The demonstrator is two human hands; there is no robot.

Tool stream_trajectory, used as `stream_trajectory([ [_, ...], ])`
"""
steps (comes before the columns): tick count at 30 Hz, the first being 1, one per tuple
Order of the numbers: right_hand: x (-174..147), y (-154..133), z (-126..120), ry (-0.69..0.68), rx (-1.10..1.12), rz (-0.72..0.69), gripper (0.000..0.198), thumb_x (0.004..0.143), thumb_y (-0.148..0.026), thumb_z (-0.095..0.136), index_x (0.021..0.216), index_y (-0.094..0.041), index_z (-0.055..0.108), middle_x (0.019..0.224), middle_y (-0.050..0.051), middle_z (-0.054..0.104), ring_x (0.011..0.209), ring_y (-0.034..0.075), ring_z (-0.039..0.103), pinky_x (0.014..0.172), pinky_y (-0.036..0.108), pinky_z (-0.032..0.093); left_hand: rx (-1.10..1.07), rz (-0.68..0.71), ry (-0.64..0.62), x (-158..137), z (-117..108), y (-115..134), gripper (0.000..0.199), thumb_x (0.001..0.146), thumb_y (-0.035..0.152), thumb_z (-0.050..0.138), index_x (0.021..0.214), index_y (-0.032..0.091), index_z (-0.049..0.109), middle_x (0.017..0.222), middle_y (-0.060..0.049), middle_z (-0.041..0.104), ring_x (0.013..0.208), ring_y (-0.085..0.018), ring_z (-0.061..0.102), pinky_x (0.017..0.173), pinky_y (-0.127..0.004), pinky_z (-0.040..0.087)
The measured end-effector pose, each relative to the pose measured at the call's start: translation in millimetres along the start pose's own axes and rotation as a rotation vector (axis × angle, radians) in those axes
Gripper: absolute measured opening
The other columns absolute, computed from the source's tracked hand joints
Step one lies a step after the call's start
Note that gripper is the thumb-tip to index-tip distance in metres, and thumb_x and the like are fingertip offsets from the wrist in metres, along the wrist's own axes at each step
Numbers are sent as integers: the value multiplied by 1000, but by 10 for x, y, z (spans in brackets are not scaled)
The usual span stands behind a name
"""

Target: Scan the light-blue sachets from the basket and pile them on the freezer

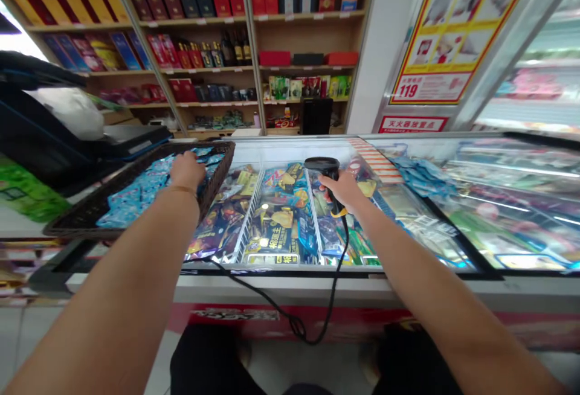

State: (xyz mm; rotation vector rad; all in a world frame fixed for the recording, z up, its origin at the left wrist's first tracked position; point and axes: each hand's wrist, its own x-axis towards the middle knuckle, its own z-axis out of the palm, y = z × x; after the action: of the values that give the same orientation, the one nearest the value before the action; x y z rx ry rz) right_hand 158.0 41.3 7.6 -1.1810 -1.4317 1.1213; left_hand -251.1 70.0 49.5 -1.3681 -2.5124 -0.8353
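Note:
In the head view, my left hand (pixel 186 170) reaches into a dark woven basket (pixel 216 185) and touches the small blue packets (pixel 140 186) heaped there. Its fingertips bend down out of sight, so whether they grip a packet cannot be told. My right hand (pixel 345 188) is closed around the handle of a black barcode scanner (pixel 322 166), held over the glass-topped freezer. From the handle a black cable (pixel 334 289) loops down past the freezer's front edge. More blue packets (pixel 423 177) lie in a pile on the freezer top to the right.
Bagged frozen goods (pixel 281 217) lie in the freezer (pixel 281 289), split by white wire dividers (pixel 251 214). A dark counter machine (pixel 36 123) stands left, beside the basket. Shelves of boxes and bottles (pixel 194 20) line the back, with a red and yellow poster (pixel 457 32) at right.

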Motion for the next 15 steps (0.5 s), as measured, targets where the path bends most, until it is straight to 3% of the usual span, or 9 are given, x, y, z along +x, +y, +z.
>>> stream_trajectory([
  [5,-85,117,-69,-25,-2,50,23,81,-29,74,75,-18,54,57,0,62,38,10,53,38,22,43,100,170,-127,61,191,-52,25,79,43,69,91,21,71,127,-18,63,129,-43,46,107,-58,35],
  [10,-157,109,-135,-27,-9,30,21,82,-28,72,77,-17,56,60,1,63,39,10,54,38,23,44,167,178,-226,83,231,-14,20,91,29,55,102,21,70,140,-12,58,134,-38,41,108,-58,31],
  [15,-179,83,-114,-38,-63,18,18,84,-27,71,81,-16,57,59,0,62,39,11,54,38,23,44,254,174,-222,69,171,24,15,94,20,49,94,14,63,120,-15,66,122,-33,52,105,-56,34],
])
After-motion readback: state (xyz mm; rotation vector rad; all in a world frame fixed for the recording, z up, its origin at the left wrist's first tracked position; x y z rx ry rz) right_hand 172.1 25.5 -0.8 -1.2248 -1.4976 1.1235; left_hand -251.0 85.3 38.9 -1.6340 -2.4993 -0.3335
